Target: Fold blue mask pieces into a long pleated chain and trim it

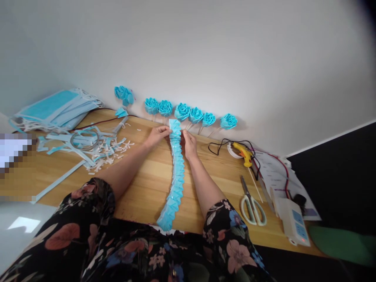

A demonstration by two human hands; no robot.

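A long light-blue strip, folded into overlapping pointed pleats, runs from the middle of the table down to its front edge and curves to the left at the near end. My left hand pinches the left edge of its far end between thumb and fingers. At the right edge of that same end, my right hand is closed, with its fingertips at the pleats. Just beyond the strip, several blue rosette flowers on thin sticks lean against the wall.
Left: stacked face masks, blue and white scraps, a roll of clear tape, a loose blue strip. Right: a yellow glue gun with black cord, scissors, a thin stick, papers, a power strip.
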